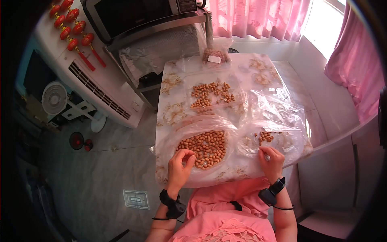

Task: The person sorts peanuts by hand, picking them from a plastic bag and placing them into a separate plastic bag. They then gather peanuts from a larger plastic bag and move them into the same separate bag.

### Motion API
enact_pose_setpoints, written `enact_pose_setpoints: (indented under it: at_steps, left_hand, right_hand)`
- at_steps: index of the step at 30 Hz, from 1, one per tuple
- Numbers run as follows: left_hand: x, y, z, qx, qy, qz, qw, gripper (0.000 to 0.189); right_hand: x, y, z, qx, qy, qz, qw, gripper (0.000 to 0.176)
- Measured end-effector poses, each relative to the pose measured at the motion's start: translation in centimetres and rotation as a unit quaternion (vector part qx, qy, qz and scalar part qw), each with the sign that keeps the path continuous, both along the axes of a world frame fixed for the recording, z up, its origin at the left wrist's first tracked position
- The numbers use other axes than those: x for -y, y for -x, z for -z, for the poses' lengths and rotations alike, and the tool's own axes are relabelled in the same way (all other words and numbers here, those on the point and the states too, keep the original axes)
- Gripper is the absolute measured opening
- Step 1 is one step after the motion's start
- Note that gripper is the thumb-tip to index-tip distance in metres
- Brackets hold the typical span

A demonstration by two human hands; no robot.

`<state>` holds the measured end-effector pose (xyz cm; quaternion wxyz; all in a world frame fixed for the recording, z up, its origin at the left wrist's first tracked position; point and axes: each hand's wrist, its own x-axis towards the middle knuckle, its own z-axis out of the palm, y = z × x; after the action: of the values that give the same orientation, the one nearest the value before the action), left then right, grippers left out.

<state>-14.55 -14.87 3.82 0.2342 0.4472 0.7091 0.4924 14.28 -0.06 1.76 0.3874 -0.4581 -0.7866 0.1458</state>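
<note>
Many brown peanuts lie in an open clear plastic bag at the near side of the table. My left hand is at that bag's left edge, its fingers curled beside the peanuts; what it holds, if anything, is too small to tell. At the near edge of a second clear bag, on the right, my right hand has thumb and forefinger pinched together. A few darker peanuts lie in this bag. Farther back, a clear tray holds more peanuts.
The flowered tablecloth covers the table. A filled, labelled bag stands at its far edge. Behind are a microwave on a metal rack and pink curtains. A white fan stands far left.
</note>
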Motion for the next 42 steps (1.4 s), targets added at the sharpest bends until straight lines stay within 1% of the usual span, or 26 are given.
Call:
enact_pose_setpoints:
  at_steps: [2, 5, 7, 9, 10, 11, 12, 13, 14, 15, 16, 18, 20, 21, 22, 23, 25, 29, 32, 34, 36, 37, 39, 40, 41, 42]
  left_hand:
    - [-0.2, -0.1, 0.3, 0.002, 0.009, -0.004, 1.000, 0.012]
    - [-0.4, -0.2, 0.7, 0.027, -0.007, -0.006, 1.000, 0.019]
    - [-0.5, -0.2, 0.9, 0.189, -0.087, 0.021, 0.978, 0.025]
    - [-0.5, -0.3, -0.5, 0.225, -0.079, 0.046, 0.970, 0.029]
    - [-0.5, -0.3, -1.0, 0.259, -0.074, 0.074, 0.960, 0.035]
    - [-0.6, -0.3, -0.9, 0.259, -0.072, 0.075, 0.960, 0.035]
    - [-0.8, -0.3, -0.6, 0.336, -0.070, 0.082, 0.936, 0.039]
    - [-1.0, -0.3, -0.4, 0.410, -0.068, 0.088, 0.905, 0.044]
    - [-1.3, -0.3, -0.3, 0.411, -0.068, 0.089, 0.905, 0.044]
    - [-1.7, -0.3, -0.3, 0.449, -0.060, 0.093, 0.887, 0.045]
    - [-2.1, -0.3, -0.2, 0.487, -0.052, 0.096, 0.867, 0.046]
    - [-2.7, -0.2, 0.5, 0.478, -0.057, 0.066, 0.874, 0.045]
    - [-2.9, 0.3, 1.5, 0.466, -0.062, 0.035, 0.882, 0.043]
    - [-2.8, 0.8, 2.0, 0.401, -0.048, 0.019, 0.914, 0.041]
    - [-2.6, 1.1, 2.3, 0.335, -0.034, 0.003, 0.942, 0.039]
    - [-2.5, 1.2, 2.2, 0.336, -0.031, -0.001, 0.941, 0.039]
    - [-2.3, 1.1, 1.9, 0.308, -0.049, -0.025, 0.950, 0.035]
    - [-1.4, 2.0, 1.7, 0.342, -0.044, -0.003, 0.939, 0.034]
    - [-0.5, 2.2, 0.8, 0.368, 0.002, -0.037, 0.929, 0.028]
    - [0.0, 2.4, 0.7, 0.377, -0.047, 0.015, 0.925, 0.030]
    - [0.3, 2.4, -0.2, 0.372, -0.027, 0.021, 0.928, 0.032]
    - [0.4, 2.4, -0.6, 0.364, -0.009, 0.030, 0.931, 0.034]
    - [0.7, 2.4, -0.8, 0.365, -0.001, 0.039, 0.930, 0.036]
    - [0.7, 2.4, -0.9, 0.365, 0.004, 0.049, 0.930, 0.038]
    - [0.6, 2.3, -1.2, 0.366, 0.004, 0.048, 0.930, 0.038]
    - [0.5, 2.2, -1.6, 0.372, 0.008, 0.052, 0.927, 0.039]
  right_hand:
    - [0.1, -0.6, -0.1, -0.025, 0.057, -0.018, 0.998, 0.011]
    - [-0.2, -1.3, -0.6, -0.074, 0.082, -0.044, 0.993, 0.017]
    - [0.2, -1.1, -1.8, -0.085, 0.065, -0.053, 0.993, 0.018]
    - [0.5, 0.1, -2.3, -0.096, 0.052, -0.062, 0.992, 0.019]
    - [0.7, 0.9, -2.4, -0.148, 0.113, -0.095, 0.978, 0.019]
    - [0.9, 1.8, -2.5, -0.198, 0.173, -0.125, 0.957, 0.020]
    - [1.1, 2.8, -2.3, -0.229, 0.236, -0.170, 0.929, 0.024]
    - [1.5, 4.1, -2.3, -0.229, 0.236, -0.168, 0.929, 0.024]
    - [1.9, 5.7, -2.5, -0.266, 0.305, -0.218, 0.888, 0.029]
    - [2.3, 7.1, -2.5, -0.299, 0.371, -0.266, 0.838, 0.034]
    - [2.8, 8.4, -2.3, -0.297, 0.373, -0.266, 0.838, 0.034]
    - [3.5, 10.7, -1.6, -0.325, 0.498, -0.337, 0.730, 0.044]
    - [3.8, 12.0, -1.0, -0.311, 0.507, -0.318, 0.738, 0.045]
    - [3.9, 12.4, -0.6, -0.298, 0.514, -0.298, 0.747, 0.046]
    - [3.6, 12.4, 0.1, -0.300, 0.475, -0.289, 0.775, 0.046]
    - [3.3, 12.3, 0.3, -0.299, 0.479, -0.289, 0.773, 0.046]
    - [2.6, 11.7, 0.6, -0.300, 0.453, -0.253, 0.801, 0.047]
    - [1.7, 10.5, 1.0, -0.330, 0.441, -0.237, 0.800, 0.046]
    - [1.6, 9.7, 0.1, -0.318, 0.450, -0.226, 0.803, 0.043]
    - [1.7, 9.4, -0.5, -0.317, 0.453, -0.226, 0.802, 0.041]
    - [2.0, 9.1, -1.2, -0.262, 0.465, -0.281, 0.798, 0.037]
    - [2.1, 9.3, -1.6, -0.261, 0.468, -0.281, 0.796, 0.037]
    - [2.4, 10.3, -2.4, -0.149, 0.474, -0.376, 0.783, 0.032]
    - [2.8, 11.0, -2.6, -0.140, 0.492, -0.395, 0.763, 0.031]
    - [2.9, 11.5, -2.7, -0.140, 0.494, -0.395, 0.762, 0.031]
    - [2.8, 12.1, -2.9, -0.098, 0.516, -0.406, 0.748, 0.031]
